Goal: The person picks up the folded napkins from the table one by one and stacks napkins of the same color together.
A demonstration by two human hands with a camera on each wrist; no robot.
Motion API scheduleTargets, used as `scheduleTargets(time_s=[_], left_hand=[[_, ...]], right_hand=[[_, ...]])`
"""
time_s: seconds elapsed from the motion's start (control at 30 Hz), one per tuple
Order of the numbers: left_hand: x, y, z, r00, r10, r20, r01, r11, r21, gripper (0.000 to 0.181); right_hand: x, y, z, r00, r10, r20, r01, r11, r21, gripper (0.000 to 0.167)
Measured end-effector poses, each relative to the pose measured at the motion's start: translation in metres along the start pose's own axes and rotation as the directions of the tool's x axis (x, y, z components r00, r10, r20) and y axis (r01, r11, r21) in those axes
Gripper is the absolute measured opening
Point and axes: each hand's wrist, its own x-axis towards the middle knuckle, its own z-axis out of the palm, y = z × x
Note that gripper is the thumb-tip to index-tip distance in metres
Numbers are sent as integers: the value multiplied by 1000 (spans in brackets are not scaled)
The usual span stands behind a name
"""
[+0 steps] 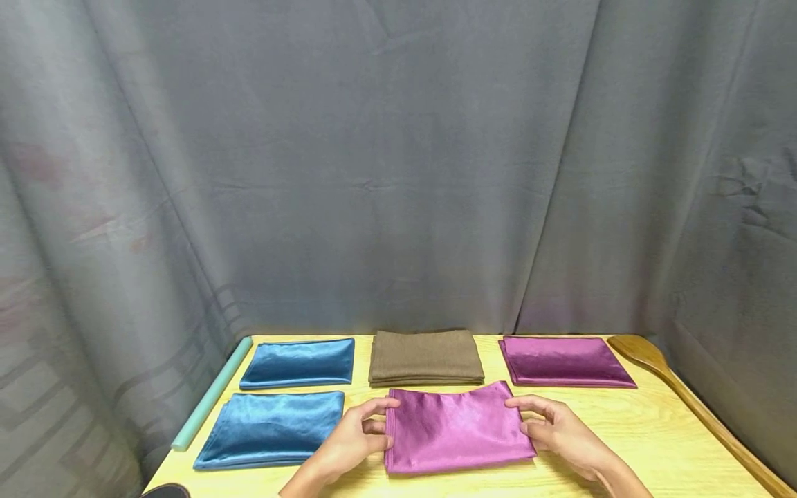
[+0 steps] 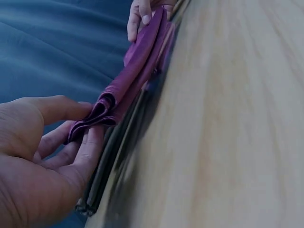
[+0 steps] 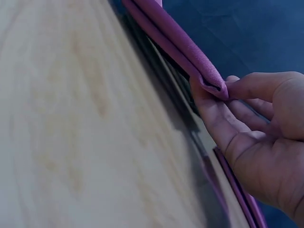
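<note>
A folded pink-purple satin cloth (image 1: pixel 457 429) is held between both hands at the front middle. The left hand (image 1: pixel 349 443) pinches its left edge, the right hand (image 1: pixel 569 436) its right edge. In the left wrist view the left hand (image 2: pixel 52 156) has thumb and fingers on either side of the layered cloth (image 2: pixel 135 71), which is raised off the wood. The right wrist view shows the right hand (image 3: pixel 266 128) pinching a corner of the cloth (image 3: pixel 178 40). Behind it lies a folded brown cloth (image 1: pixel 426 357).
Two folded blue cloths (image 1: pixel 299 362) (image 1: pixel 272 427) lie at left, beside a pale green rod (image 1: pixel 213 394) on the table's left edge. A darker purple folded cloth (image 1: pixel 568 361) lies back right. A wooden spoon (image 1: pixel 691 401) runs down the right edge. Grey curtain (image 1: pixel 386 173) hangs behind.
</note>
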Motion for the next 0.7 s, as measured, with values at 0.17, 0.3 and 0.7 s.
scheduleTargets(time_s=[0.17,0.3,0.7], left_hand=[[11,9,8,999,26,-23,-27,999,-31,60],[25,21,18,999,35,-32,-37,997,-68,62],[81,41,54,999,49,-22,-52,987,-152,60]], right_hand=[[-5,-7,-12,998,-23,-66,21,999,-30,43],[-8,-14,-22,987,-66,-149,55,996,-76,41],[-21,-21,-73,967,-62,-247,42,996,-84,42]])
